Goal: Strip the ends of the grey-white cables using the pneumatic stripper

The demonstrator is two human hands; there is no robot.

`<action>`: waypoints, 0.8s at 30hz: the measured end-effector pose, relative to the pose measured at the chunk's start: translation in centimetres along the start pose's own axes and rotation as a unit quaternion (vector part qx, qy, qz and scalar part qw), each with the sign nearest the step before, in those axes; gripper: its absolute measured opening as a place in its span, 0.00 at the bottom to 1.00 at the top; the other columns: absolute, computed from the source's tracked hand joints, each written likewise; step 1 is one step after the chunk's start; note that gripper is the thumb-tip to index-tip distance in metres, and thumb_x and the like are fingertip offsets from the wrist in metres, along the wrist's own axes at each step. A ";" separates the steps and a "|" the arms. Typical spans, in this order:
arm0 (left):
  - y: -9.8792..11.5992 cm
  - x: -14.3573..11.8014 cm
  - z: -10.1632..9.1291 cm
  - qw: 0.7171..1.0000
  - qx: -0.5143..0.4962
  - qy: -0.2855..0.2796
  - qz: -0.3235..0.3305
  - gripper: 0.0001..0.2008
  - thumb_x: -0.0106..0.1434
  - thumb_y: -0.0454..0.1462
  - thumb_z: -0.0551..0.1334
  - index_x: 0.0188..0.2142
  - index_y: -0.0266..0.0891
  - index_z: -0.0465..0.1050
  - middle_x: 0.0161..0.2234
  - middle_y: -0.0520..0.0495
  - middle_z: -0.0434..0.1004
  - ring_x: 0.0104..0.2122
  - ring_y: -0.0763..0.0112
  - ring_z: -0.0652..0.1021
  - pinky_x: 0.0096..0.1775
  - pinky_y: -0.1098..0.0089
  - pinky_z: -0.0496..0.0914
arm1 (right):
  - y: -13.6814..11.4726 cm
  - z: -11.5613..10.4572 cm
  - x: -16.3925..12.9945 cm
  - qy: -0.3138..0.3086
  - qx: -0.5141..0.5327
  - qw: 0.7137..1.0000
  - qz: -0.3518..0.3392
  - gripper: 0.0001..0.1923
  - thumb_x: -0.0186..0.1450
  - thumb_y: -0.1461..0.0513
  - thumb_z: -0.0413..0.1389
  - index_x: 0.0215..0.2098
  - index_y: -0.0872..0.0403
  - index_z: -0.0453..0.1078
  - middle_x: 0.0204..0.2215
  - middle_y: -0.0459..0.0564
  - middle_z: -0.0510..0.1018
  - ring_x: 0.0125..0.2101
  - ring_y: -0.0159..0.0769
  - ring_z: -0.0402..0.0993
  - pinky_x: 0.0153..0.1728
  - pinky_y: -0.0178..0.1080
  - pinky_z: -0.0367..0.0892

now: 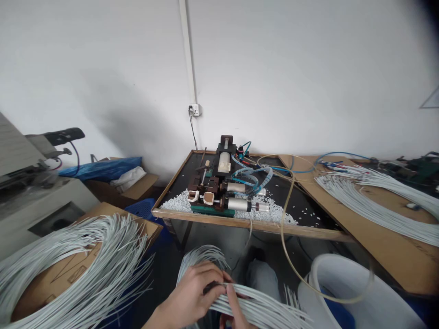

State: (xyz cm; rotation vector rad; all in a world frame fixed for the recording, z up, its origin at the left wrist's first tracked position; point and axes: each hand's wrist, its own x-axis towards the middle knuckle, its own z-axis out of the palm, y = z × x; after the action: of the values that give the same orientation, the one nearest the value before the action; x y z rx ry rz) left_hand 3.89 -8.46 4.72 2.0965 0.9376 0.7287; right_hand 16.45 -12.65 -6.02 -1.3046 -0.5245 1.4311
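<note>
Low in the middle of the head view, my left hand (194, 292) is closed around a bundle of thin white cables (264, 304). Its thumb and forefinger meet on top of the bundle, with a small dark patch between them that I cannot make out. My right hand (237, 313) grips the same bundle just to the right, thumb across the top, other fingers partly hidden underneath. Behind my left hand the cables curve up in a loop, and their loose ends fan out to the right. Both hands are close together, almost touching.
Ahead, a pneumatic machine (219, 187) with blue hoses stands on a wood-edged table (260, 227) strewn with white scraps. Coiled white cables (126, 242) lie on cardboard at left, and more cable coils (363, 205) at right. A white bin (317, 274) stands lower right.
</note>
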 end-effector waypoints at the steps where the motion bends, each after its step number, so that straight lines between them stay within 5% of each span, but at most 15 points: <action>1: -0.1 0.0 -0.1 1.000 -0.011 0.001 -0.007 0.07 0.67 0.35 0.60 0.38 0.40 0.79 0.41 0.44 0.81 0.41 0.66 0.79 0.44 0.70 0.70 | 0.0 0.1 -0.1 -0.001 -0.003 1.000 0.003 0.39 0.52 0.39 0.60 0.48 0.62 0.75 0.24 0.52 0.83 0.10 0.28 0.63 0.09 0.31 0.57; 5: -0.7 0.0 -0.4 0.997 -0.065 -0.007 -0.038 0.10 0.67 0.39 0.61 0.33 0.40 0.81 0.36 0.44 0.83 0.37 0.66 0.79 0.40 0.70 0.71 | -0.4 0.2 -0.6 0.002 -0.002 1.000 0.001 0.36 0.50 0.39 0.61 0.45 0.57 0.78 0.30 0.53 0.85 0.09 0.28 0.62 0.09 0.33 0.56; 10: -1.4 -0.3 0.1 0.995 -0.046 0.037 -0.082 0.14 0.67 0.41 0.60 0.30 0.39 0.80 0.31 0.45 0.82 0.32 0.67 0.79 0.35 0.72 0.70 | -1.5 0.2 -1.1 0.007 -0.078 0.997 0.014 0.28 0.51 0.39 0.61 0.23 0.55 0.82 0.07 0.47 0.72 0.10 0.33 0.64 0.11 0.35 0.61; 14: -2.0 -0.5 0.0 0.988 -0.052 0.095 -0.114 0.16 0.69 0.42 0.57 0.28 0.38 0.75 0.25 0.48 0.77 0.27 0.69 0.77 0.32 0.73 0.68 | -1.4 0.2 -0.9 0.010 -0.034 0.999 -0.009 0.32 0.48 0.38 0.62 0.35 0.55 0.82 0.20 0.50 0.83 0.09 0.29 0.66 0.10 0.32 0.61; 19: -3.7 -0.1 -2.9 0.916 -0.232 0.285 -0.162 0.16 0.67 0.48 0.58 0.33 0.37 0.70 0.18 0.58 0.62 0.16 0.78 0.64 0.21 0.76 0.60 | -1.0 0.0 -0.6 -0.005 -0.005 1.000 0.011 0.34 0.46 0.37 0.62 0.36 0.55 0.81 0.28 0.53 0.86 0.09 0.26 0.66 0.09 0.29 0.61; 21: -4.0 0.1 -4.6 0.885 -0.294 0.321 -0.165 0.16 0.65 0.49 0.60 0.38 0.37 0.71 0.18 0.61 0.54 0.15 0.80 0.57 0.19 0.78 0.56 | -1.2 0.1 -0.6 -0.005 -0.005 1.000 0.014 0.34 0.46 0.37 0.62 0.36 0.54 0.81 0.27 0.53 0.86 0.09 0.26 0.66 0.09 0.29 0.60; 24: -4.0 0.5 -6.6 0.876 -0.301 0.351 -0.139 0.17 0.65 0.49 0.61 0.39 0.36 0.73 0.19 0.61 0.50 0.16 0.80 0.56 0.19 0.78 0.57 | -1.6 0.3 -1.1 0.001 -0.004 1.000 0.020 0.32 0.45 0.37 0.63 0.34 0.54 0.82 0.27 0.52 0.86 0.09 0.27 0.66 0.10 0.30 0.61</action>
State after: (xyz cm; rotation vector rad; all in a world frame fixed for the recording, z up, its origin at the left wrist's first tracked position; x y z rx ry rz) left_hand -2.10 -3.63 5.53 1.1125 1.1556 1.4520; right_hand 16.62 -12.96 -4.08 -1.3299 -0.5054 1.4615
